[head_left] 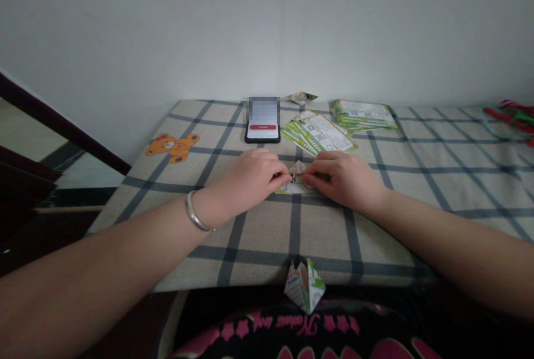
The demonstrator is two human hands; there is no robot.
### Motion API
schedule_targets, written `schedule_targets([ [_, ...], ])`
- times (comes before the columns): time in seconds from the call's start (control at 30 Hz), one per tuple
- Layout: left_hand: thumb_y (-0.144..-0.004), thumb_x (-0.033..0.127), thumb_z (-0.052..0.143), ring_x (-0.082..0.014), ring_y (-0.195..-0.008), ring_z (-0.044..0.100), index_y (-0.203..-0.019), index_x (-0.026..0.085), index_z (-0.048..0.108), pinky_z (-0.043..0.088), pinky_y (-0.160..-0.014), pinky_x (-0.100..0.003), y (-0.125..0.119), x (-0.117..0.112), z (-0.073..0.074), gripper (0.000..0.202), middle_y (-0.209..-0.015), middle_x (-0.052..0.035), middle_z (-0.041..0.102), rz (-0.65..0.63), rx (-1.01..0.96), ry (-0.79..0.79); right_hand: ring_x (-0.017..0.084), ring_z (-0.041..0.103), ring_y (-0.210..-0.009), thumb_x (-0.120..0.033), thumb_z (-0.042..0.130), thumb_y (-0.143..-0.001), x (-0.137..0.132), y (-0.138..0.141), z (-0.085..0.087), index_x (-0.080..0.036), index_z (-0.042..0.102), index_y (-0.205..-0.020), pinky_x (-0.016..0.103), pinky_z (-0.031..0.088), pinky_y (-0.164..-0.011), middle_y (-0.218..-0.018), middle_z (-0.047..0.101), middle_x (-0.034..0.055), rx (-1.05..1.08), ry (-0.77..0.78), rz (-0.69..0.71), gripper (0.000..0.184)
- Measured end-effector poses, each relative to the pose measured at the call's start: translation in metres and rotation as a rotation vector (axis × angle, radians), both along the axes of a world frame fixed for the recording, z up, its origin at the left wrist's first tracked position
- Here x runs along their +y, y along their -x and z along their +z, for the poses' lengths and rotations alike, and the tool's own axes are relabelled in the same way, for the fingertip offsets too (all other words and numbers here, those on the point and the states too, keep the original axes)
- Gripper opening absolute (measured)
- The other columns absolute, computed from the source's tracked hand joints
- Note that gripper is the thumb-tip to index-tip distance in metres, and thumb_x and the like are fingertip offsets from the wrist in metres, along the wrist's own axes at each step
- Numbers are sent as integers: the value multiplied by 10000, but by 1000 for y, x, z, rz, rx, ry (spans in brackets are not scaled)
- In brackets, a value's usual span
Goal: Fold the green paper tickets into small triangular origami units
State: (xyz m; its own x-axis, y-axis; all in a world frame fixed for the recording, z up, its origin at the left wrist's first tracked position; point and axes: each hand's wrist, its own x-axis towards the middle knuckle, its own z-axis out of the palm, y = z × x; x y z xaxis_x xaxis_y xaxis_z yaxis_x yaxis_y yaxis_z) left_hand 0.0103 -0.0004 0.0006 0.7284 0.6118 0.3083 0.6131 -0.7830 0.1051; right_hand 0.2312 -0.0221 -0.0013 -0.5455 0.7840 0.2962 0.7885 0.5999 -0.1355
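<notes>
Both hands meet over a small, partly folded sheet of printed paper [294, 187] on the checked tablecloth. My left hand [255, 176], with a silver bangle on its wrist, pinches the paper's left side between thumb and fingers. On the right side, my right hand [340, 178] pinches it the same way. A peaked fold of the paper shows between the fingertips; the rest is partly covered by the hands. Close to my body, a folded paper shape with pointed tips [304, 286] rests at the table's front edge. Just beyond the hands lie fanned printed leaflets [321, 132].
Behind the hands a phone [262, 132] lies face up. Near the wall are another folded paper piece [302, 97] and a stack of leaflets [364, 114]. A bear picture [173, 147] is at the left, red-green fabric [511, 119] at the far right. The tablecloth [258, 259] reaches the front edge.
</notes>
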Motion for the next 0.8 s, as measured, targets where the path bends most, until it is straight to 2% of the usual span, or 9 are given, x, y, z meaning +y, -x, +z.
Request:
schedule_targets([
  [0.53,-909,271,573,-170,-783,543,-801,151,626,395,-740,-307,-2,2,-4,169,-769,-16,627,3,30,-26,161,582,-800,-333,576,-903,8,-2,-5,-206,694,-834,277,391,-665,-840,660,31,60,49,22,186],
  [0.8,-896,306,582,-179,-794,532,-803,180,624,339,-732,-318,-3,-1,-3,162,-749,-2,623,67,54,-59,161,588,-797,-334,610,-881,9,-3,-6,-214,681,-829,275,405,-673,-844,663,19,101,71,13,148],
])
